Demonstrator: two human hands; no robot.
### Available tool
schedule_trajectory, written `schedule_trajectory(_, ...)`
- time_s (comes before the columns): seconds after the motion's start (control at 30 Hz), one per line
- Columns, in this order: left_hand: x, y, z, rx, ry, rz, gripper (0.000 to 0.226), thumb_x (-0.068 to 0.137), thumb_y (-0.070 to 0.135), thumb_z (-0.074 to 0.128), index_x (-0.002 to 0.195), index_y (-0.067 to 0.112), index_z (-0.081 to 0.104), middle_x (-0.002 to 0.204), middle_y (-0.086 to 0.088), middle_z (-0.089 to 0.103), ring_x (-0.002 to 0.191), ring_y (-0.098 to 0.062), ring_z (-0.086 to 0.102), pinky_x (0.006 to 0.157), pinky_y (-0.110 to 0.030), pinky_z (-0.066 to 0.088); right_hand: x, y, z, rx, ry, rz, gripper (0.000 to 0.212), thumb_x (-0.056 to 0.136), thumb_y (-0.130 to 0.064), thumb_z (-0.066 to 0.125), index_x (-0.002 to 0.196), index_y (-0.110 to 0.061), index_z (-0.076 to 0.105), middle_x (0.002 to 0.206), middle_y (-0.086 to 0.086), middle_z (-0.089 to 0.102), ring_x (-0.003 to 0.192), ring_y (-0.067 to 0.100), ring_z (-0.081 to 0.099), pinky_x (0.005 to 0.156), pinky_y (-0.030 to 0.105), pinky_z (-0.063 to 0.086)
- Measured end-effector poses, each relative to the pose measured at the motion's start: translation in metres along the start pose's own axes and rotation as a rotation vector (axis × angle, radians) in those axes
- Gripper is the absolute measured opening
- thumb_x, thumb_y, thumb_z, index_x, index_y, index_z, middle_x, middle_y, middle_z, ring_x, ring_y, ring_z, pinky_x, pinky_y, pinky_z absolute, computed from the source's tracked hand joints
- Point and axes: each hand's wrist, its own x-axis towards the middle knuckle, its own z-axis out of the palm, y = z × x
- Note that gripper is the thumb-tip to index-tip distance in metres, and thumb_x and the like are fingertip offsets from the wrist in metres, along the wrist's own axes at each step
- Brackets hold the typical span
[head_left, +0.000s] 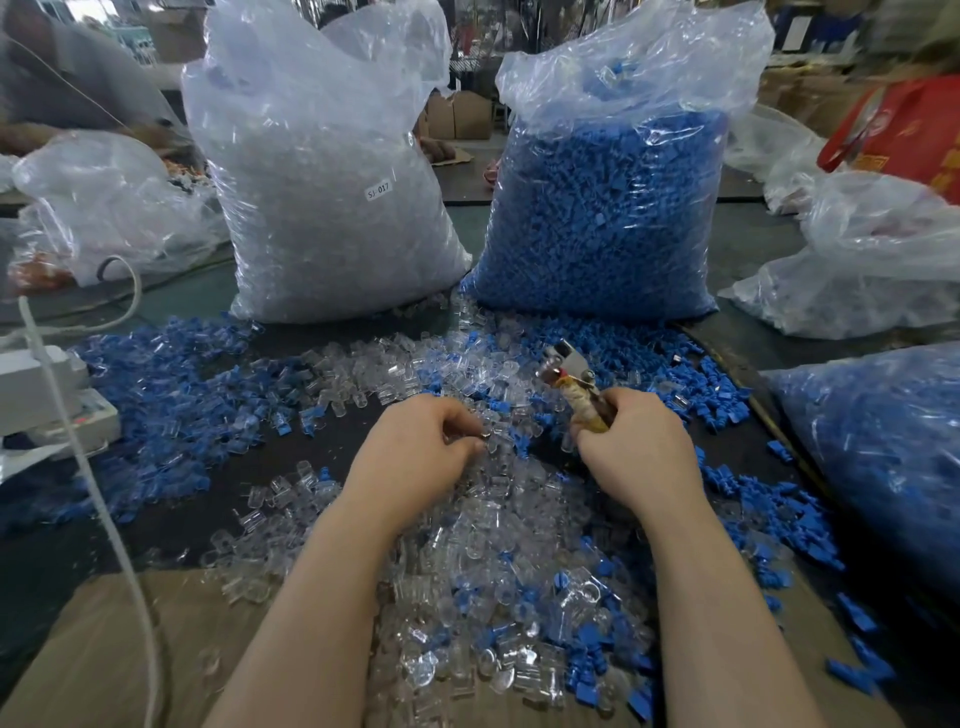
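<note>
Head view: left hand (415, 449) pinches a clear cap (487, 445) over the bench (234, 499) pile (467, 551), right hand (640, 452) grips a tool (574, 387).

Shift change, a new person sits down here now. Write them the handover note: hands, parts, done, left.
Left hand: pinches a clear piece on the pile.
Right hand: grips the hand tool by its taped handle, metal head pointing away.
Parts: loose clear pieces and blue pieces lie mixed across the table. The clear-parts bag and blue-parts bag stand upright behind.
Done: cannot tell how many pieces are finished.
Left: the whole loose pile and, likely, both bags.
</note>
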Motion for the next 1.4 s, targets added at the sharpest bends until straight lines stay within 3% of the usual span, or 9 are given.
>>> schedule_trajectory(0.23, -0.001, 0.0, -0.004, 0.013, -0.04, 0.014, 0.009, 0.084, 0.034, 0.075, 0.092, 0.036, 0.071, 0.083, 0.022, 0.064, 0.076, 0.007, 0.057, 0.061, -0.011, 0.039, 0.0, -0.003, 0.001, 0.218, 0.005, -0.024, 0.019, 0.088, -0.033, 0.066, 0.073, -0.024, 0.057, 0.068, -0.003, 0.06, 0.065, 0.019, 0.056, 0.055, 0.032, 0.041)
schedule_trajectory(0.37, 0.0, 0.002, -0.005, -0.009, 0.009, 0.032, 0.009, 0.085, 0.034, 0.073, 0.094, 0.035, 0.071, 0.081, 0.021, 0.062, 0.072, 0.004, 0.056, 0.059, -0.013, 0.038, 0.001, -0.004, -0.002, 0.25, -0.044, -0.045, 0.014, 0.088, -0.029, 0.066, 0.077, -0.024, 0.06, 0.069, -0.003, 0.062, 0.064, 0.018, 0.057, 0.056, 0.031, 0.044)
schedule_trajectory(0.53, -0.001, 0.007, 0.0, 0.036, -0.027, 0.085, 0.016, 0.09, 0.029, 0.067, 0.105, 0.036, 0.07, 0.091, 0.021, 0.062, 0.082, 0.006, 0.055, 0.071, -0.014, 0.046, -0.001, -0.006, 0.001, 0.013, -0.091, -0.078, 0.019, 0.089, -0.029, 0.06, 0.074, -0.019, 0.053, 0.068, 0.003, 0.058, 0.063, 0.022, 0.054, 0.053, 0.032, 0.039)
schedule_trajectory(0.6, -0.001, 0.01, 0.004, 0.044, -0.035, 0.112, 0.019, 0.093, 0.027, 0.064, 0.108, 0.037, 0.069, 0.101, 0.014, 0.061, 0.089, 0.001, 0.057, 0.083, -0.025, 0.051, -0.003, -0.01, 0.004, -0.026, -0.056, -0.092, 0.02, 0.087, -0.029, 0.06, 0.072, -0.02, 0.05, 0.07, 0.0, 0.057, 0.064, 0.019, 0.052, 0.051, 0.031, 0.036)
schedule_trajectory(0.73, 0.0, 0.013, 0.011, 0.141, -0.041, 0.149, 0.022, 0.094, 0.027, 0.061, 0.115, 0.031, 0.069, 0.113, 0.003, 0.057, 0.109, -0.017, 0.053, 0.095, -0.038, 0.047, -0.005, -0.019, 0.012, -0.123, -0.009, -0.139, 0.019, 0.083, -0.031, 0.06, 0.073, -0.023, 0.046, 0.07, -0.006, 0.051, 0.065, 0.02, 0.05, 0.051, 0.03, 0.031)
schedule_trajectory(0.87, 0.002, 0.012, 0.015, 0.224, -0.037, 0.16, 0.023, 0.094, 0.032, 0.061, 0.114, 0.022, 0.069, 0.109, 0.001, 0.054, 0.107, -0.019, 0.049, 0.092, -0.035, 0.044, -0.006, -0.022, 0.021, -0.207, -0.012, -0.157, 0.013, 0.083, -0.035, 0.061, 0.084, -0.025, 0.052, 0.069, -0.008, 0.044, 0.069, 0.024, 0.047, 0.056, 0.031, 0.033)
schedule_trajectory(1.03, 0.002, 0.013, 0.015, 0.249, -0.044, 0.176, 0.021, 0.094, 0.033, 0.061, 0.108, 0.019, 0.069, 0.101, 0.001, 0.053, 0.101, -0.019, 0.048, 0.087, -0.035, 0.043, -0.003, -0.024, 0.025, -0.209, -0.039, -0.146, 0.018, 0.082, -0.039, 0.064, 0.084, -0.027, 0.051, 0.069, -0.009, 0.04, 0.071, 0.025, 0.048, 0.058, 0.032, 0.034)
schedule_trajectory(1.17, 0.001, 0.015, 0.014, 0.216, -0.056, 0.195, 0.017, 0.093, 0.031, 0.061, 0.107, 0.024, 0.069, 0.097, 0.004, 0.049, 0.101, -0.019, 0.049, 0.089, -0.035, 0.043, -0.002, -0.025, 0.028, -0.221, -0.036, -0.108, 0.02, 0.083, -0.041, 0.063, 0.084, -0.024, 0.052, 0.069, -0.006, 0.044, 0.069, 0.026, 0.049, 0.057, 0.031, 0.034)
schedule_trajectory(1.4, 0.002, 0.012, 0.014, 0.16, -0.061, 0.167, 0.02, 0.092, 0.031, 0.062, 0.11, 0.031, 0.072, 0.106, 0.004, 0.06, 0.104, -0.017, 0.053, 0.093, -0.039, 0.047, -0.001, -0.025, 0.028, -0.218, -0.051, -0.06, 0.021, 0.082, -0.038, 0.065, 0.08, -0.022, 0.051, 0.068, -0.004, 0.048, 0.067, 0.026, 0.05, 0.056, 0.03, 0.036)
